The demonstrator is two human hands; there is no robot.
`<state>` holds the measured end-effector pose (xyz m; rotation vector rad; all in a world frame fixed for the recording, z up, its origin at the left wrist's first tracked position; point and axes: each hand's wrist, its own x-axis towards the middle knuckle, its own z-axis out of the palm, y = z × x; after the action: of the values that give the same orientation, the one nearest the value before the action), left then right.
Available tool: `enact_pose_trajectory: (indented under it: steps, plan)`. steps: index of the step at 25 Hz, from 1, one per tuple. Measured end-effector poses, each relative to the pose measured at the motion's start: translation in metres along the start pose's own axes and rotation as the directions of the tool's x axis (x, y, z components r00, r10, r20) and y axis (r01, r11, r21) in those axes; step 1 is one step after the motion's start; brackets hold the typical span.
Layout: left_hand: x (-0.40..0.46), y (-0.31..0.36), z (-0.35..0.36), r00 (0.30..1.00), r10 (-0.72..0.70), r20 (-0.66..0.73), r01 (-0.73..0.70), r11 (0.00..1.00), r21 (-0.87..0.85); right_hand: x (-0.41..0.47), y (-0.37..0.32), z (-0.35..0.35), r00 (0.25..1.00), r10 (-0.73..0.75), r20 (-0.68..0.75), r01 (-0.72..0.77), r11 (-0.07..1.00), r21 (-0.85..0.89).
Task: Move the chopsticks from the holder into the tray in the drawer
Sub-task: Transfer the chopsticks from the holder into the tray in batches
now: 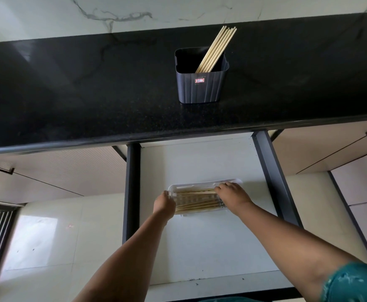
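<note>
Nearest, at about five o'clock, a teal sleeve (357, 284) over the right arm, both forearms reaching forward into the open drawer (200, 162). Further in, just below centre, the white tray (202, 184) on the pale drawer floor, a layer of chopsticks in the tray (196, 202) already lying lengthwise side by side. Left hand (164, 204) at the tray's nine o'clock end, curled against the rim and the stick ends, apparently steadying; whether gripping the rim or only pressed to it, cannot tell. Right hand (232, 195) at the three o'clock end, palm down, fingers spread and lying flat on the tips, holding nothing lifted. By the look of it, the settling part of a placing step: squaring up a batch just laid down, ends pushed level from both sides. Task roughly half done, as a guess. Beyond the drawer, across the black counter (80, 94), toward twelve o'clock and well apart from both hands, the dark holder (201, 86) standing upright, with a bundle of chopsticks in the holder (216, 49) leaning toward one o'clock. Next move, most likely: freeing one hand, reaching up and over the counter edge, pinching that leaning bundle near its upper ends, lifting clear of the rim without tipping the holder, then turning it flat to match the row below.
</note>
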<state>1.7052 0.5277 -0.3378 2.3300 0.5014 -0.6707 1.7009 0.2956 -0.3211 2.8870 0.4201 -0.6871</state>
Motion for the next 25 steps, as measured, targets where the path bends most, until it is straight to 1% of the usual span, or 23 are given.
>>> enact_pose_trajectory:
  steps: [3,6,8,10,12,13,17,18,19,22,23,24,25]
  plan:
    - [-0.001,0.0,0.001,1.0,0.01,-0.006,-0.01,1.0,-0.005,-0.002,0.001,-0.001,1.0,0.025,-0.001,-0.025,0.998,0.051]
    - [0.0,-0.001,0.002,1.0,0.017,-0.01,-0.017,1.0,-0.007,-0.001,0.005,-0.003,0.996,0.002,-0.094,0.012,0.989,0.149]
    - [0.0,-0.001,0.002,1.0,0.021,-0.013,-0.022,1.0,-0.013,-0.001,0.009,-0.003,0.987,0.029,-0.158,0.003,0.98,0.199]
    - [-0.001,-0.002,0.003,1.0,0.021,-0.016,-0.021,1.0,-0.015,0.001,0.012,0.0,0.985,0.042,-0.166,0.002,0.966,0.258]
    - [-0.001,-0.003,0.004,0.999,0.03,-0.011,-0.03,1.0,-0.005,0.002,0.011,0.003,0.991,0.023,-0.133,0.018,0.955,0.297]
    - [0.0,-0.003,0.004,0.999,0.035,-0.009,-0.035,0.999,0.001,0.002,0.01,0.002,0.992,0.018,-0.121,0.019,0.955,0.295]
    - [0.001,-0.004,0.004,0.999,0.045,-0.003,-0.045,0.999,0.028,0.003,0.001,0.007,0.991,0.028,-0.131,-0.003,0.982,0.19]
    - [0.001,-0.004,0.005,0.999,0.044,0.0,-0.044,0.998,0.034,0.003,-0.002,0.01,0.992,0.051,-0.12,-0.024,0.976,0.214]
    - [0.001,-0.004,0.005,0.999,0.043,0.003,-0.043,0.998,0.038,0.003,-0.005,0.013,0.992,0.078,-0.097,-0.048,0.959,0.279]
    - [0.001,-0.002,0.005,1.0,0.029,0.003,-0.029,0.999,0.038,0.001,-0.015,0.017,0.992,0.122,0.019,-0.113,0.835,0.539]
    - [0.001,-0.001,0.005,1.0,0.019,0.0,-0.019,0.999,0.031,-0.001,-0.019,0.018,0.991,0.126,0.04,-0.126,0.807,0.576]
    - [0.001,-0.001,0.005,1.0,0.009,-0.005,-0.009,1.0,0.021,-0.002,-0.022,0.02,0.99,0.136,0.03,-0.128,0.798,0.589]
    - [0.001,-0.001,0.005,1.0,0.001,-0.01,0.0,1.0,0.01,-0.004,-0.024,0.021,0.989,0.148,-0.011,-0.114,0.806,0.581]
